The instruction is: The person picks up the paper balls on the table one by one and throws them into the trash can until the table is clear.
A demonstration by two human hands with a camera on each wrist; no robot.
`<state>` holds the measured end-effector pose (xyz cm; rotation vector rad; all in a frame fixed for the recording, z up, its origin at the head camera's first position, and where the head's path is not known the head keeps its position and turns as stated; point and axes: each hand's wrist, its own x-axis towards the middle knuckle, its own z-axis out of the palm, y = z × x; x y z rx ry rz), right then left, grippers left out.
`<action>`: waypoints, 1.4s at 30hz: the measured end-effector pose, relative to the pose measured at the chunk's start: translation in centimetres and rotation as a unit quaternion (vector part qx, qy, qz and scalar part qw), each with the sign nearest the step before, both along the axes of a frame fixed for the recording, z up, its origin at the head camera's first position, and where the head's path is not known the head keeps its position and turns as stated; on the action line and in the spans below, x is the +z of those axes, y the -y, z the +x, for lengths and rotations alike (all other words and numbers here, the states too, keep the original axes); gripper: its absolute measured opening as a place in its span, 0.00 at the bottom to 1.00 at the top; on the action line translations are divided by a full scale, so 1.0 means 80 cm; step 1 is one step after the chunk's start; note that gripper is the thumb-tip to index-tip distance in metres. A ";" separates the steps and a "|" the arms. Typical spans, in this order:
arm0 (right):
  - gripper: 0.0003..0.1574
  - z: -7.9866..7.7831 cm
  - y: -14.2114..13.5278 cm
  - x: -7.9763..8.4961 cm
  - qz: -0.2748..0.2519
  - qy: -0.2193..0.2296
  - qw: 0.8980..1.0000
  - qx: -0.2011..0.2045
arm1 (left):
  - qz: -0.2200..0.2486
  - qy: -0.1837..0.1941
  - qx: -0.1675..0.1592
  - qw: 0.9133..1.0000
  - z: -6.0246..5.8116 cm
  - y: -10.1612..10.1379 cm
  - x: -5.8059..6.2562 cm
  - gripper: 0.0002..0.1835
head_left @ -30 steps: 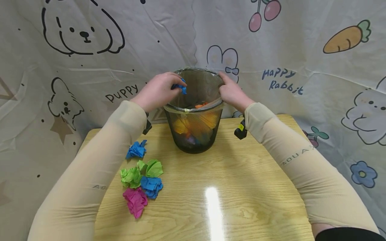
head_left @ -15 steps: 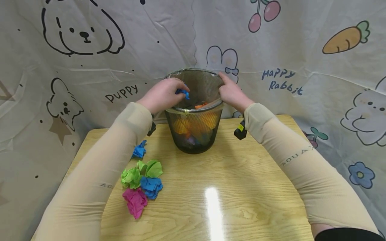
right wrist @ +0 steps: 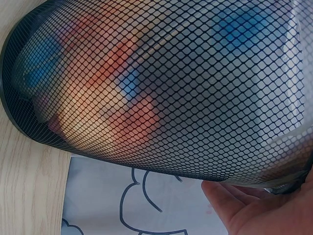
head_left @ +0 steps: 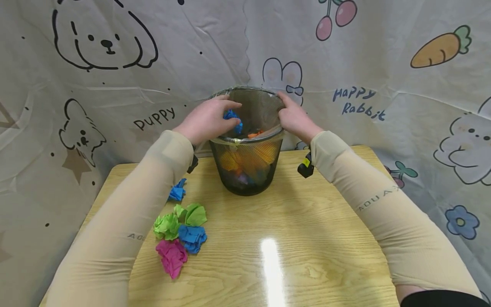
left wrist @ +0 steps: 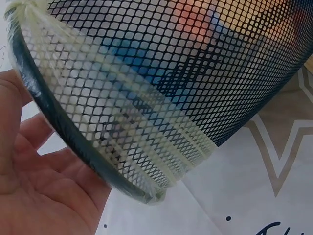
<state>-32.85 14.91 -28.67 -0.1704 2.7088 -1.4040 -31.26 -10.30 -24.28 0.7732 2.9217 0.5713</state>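
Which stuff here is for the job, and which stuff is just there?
Seems part of the job:
mesh bin, its rim held by the right hand
blue paper at the left hand
crumpled green papers, blue papers and pink paper

Just there:
wooden table
cartoon backdrop

- A pale grey-white sheet stands as the wall behind, creased and rippled in places.
- Printed on it: a large outlined dog at upper left, pink cherries along the top, an orange carrot at upper right, a blue flower lower right and a brown star lower left.
- Lettering reads "puppy" and "Happy Rabbit".
- Light wood-grain tabletop, its back corners rounded.
- A bright white streak of reflected light near its front.
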 end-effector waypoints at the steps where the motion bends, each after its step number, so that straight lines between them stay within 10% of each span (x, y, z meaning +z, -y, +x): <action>1: 0.44 0.000 0.000 0.000 0.002 -0.001 1.000 -0.001 | 0.001 -0.003 0.001 1.000 0.000 0.000 0.000 0.29; 26: 0.44 -0.001 0.000 0.000 0.004 0.006 1.000 -0.002 | 0.053 -0.063 0.057 0.995 0.005 0.060 0.019 0.35; 42: 0.44 0.001 0.001 0.001 -0.001 0.009 1.000 -0.005 | 0.012 -0.031 0.091 0.995 0.001 0.146 -0.017 0.39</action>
